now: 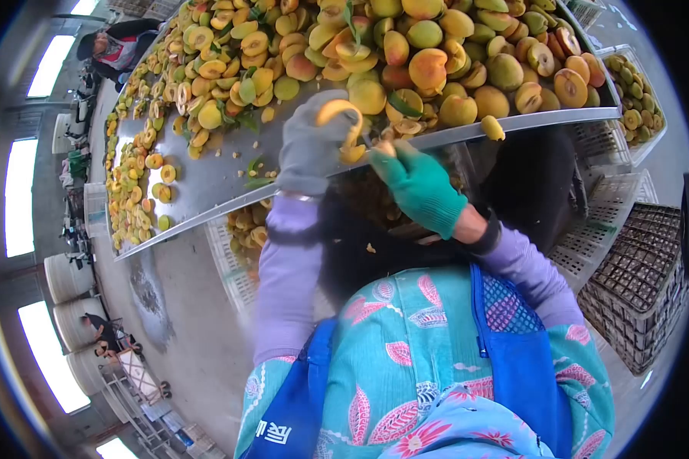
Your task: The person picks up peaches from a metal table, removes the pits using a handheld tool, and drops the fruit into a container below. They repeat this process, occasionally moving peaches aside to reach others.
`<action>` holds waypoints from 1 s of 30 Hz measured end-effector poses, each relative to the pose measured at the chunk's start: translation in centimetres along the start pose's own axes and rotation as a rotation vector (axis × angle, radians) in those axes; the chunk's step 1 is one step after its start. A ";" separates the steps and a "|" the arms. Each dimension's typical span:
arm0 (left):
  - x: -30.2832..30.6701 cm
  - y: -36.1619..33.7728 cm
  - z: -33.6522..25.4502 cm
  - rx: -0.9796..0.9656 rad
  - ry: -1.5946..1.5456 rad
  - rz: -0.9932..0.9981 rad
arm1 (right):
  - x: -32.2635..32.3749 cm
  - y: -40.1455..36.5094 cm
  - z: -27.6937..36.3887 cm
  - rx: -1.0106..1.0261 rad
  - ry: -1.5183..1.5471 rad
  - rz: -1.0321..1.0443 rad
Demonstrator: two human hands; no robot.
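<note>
My left hand, in a grey glove, is closed round a cut piece of yellow fruit at the near edge of the metal table. Beside it, to the right, my right hand wears a green glove with its fingers pinched together. A small thing shows at those fingertips, too blurred to name. Halved and whole fruits lie heaped on the table just beyond my hands. One small yellow piece sits on the table's rim to the right.
A crate of fruit stands at the right, above stacked crates. Under the table edge is another white crate with fruit. A person is at the table's far left; others are near a cart lower left.
</note>
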State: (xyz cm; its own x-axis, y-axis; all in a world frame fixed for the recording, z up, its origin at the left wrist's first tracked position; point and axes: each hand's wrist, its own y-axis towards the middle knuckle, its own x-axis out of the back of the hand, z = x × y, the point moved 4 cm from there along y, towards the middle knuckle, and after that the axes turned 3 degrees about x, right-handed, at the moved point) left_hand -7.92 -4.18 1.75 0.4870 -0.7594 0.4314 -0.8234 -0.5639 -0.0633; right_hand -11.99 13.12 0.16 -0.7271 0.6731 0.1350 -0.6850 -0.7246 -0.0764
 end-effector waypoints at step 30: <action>0.5 -3.4 -2.1 -0.062 0.032 -0.206 | -7.1 0.9 -2.8 0.056 0.186 0.090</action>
State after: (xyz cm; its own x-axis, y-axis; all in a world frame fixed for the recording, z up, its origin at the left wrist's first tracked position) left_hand -5.49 -1.97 4.12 0.6383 -0.6187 0.4580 -0.7240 -0.6847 0.0841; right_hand -7.57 8.14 -3.61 -0.7850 0.6171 -0.0545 -0.6168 -0.7868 -0.0244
